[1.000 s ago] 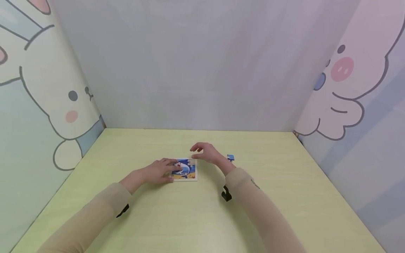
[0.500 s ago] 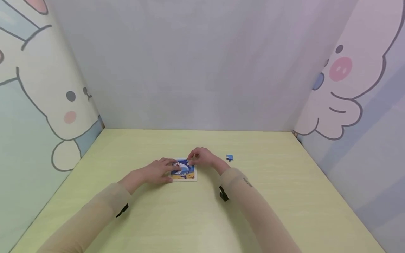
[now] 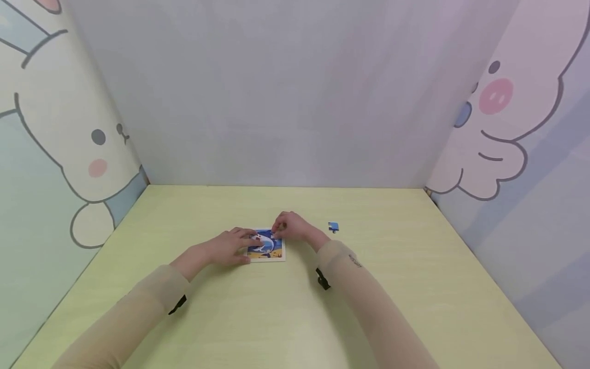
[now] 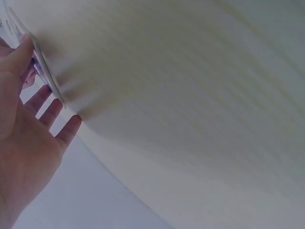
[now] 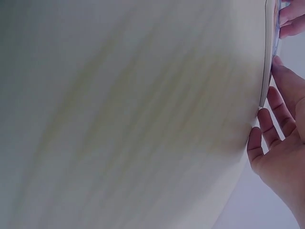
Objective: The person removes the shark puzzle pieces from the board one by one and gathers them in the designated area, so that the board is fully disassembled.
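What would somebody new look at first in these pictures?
Probably the big cartoon rabbit at far left and cartoon animal at far right. Next come the left hand and right hand touching the jigsaw puzzle between them, with a loose blue jigsaw piece to its right.

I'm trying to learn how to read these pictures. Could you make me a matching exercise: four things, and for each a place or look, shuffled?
Things:
1. left hand
2. loose piece
3. right hand
4. puzzle

Places and looks:
A. at the puzzle's far right corner
B. on the table, touching neither hand
C. blue, white and yellow, bordered in white
D. over the puzzle's left side

Right pairs: 1-D, 2-B, 3-A, 4-C.
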A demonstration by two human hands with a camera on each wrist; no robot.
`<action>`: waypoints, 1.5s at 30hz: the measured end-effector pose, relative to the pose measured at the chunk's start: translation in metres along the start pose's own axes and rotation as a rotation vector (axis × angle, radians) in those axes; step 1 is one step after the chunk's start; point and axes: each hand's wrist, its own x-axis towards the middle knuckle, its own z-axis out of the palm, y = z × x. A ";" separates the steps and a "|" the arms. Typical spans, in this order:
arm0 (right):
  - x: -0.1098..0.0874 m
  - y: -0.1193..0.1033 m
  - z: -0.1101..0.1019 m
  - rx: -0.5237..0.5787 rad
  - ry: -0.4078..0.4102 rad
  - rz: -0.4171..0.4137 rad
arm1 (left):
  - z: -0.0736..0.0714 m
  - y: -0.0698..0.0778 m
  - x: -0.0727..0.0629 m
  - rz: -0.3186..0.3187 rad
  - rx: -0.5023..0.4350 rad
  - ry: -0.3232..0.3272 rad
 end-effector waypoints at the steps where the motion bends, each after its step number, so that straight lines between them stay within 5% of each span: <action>1: 0.000 0.000 0.000 0.005 -0.001 0.003 | 0.000 0.000 0.000 -0.002 -0.002 -0.001; 22: 0.000 -0.004 0.001 0.093 0.011 0.075 | -0.003 0.001 0.000 0.000 0.001 -0.012; 45: 0.000 0.001 -0.003 0.164 -0.002 -0.016 | -0.002 0.000 0.000 0.007 0.000 -0.005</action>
